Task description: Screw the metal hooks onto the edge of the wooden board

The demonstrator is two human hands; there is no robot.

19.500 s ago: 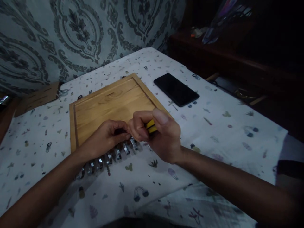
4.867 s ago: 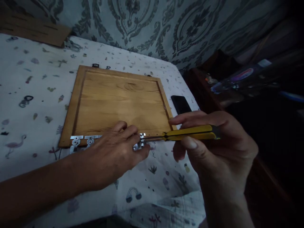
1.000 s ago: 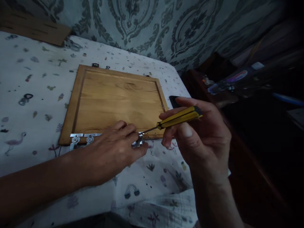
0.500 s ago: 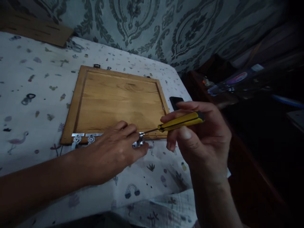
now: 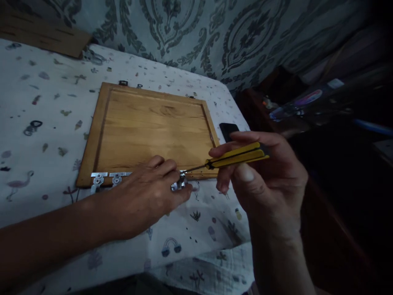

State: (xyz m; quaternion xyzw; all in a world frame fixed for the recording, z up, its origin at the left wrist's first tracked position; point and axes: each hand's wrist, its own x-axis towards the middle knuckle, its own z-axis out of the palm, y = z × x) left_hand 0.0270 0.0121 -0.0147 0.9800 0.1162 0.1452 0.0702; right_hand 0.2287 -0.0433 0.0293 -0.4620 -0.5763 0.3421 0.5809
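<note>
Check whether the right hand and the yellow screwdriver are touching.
Touching. The head view shows the right hand holding the yellow screwdriver by its handle, between thumb and fingers.

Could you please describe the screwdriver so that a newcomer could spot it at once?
On the patterned cloth lies a wooden panel; by its near right corner, the right hand holds the screwdriver. Its thin shaft points left, and its black-striped yellow handle sets it apart from the plain black phone behind.
</note>
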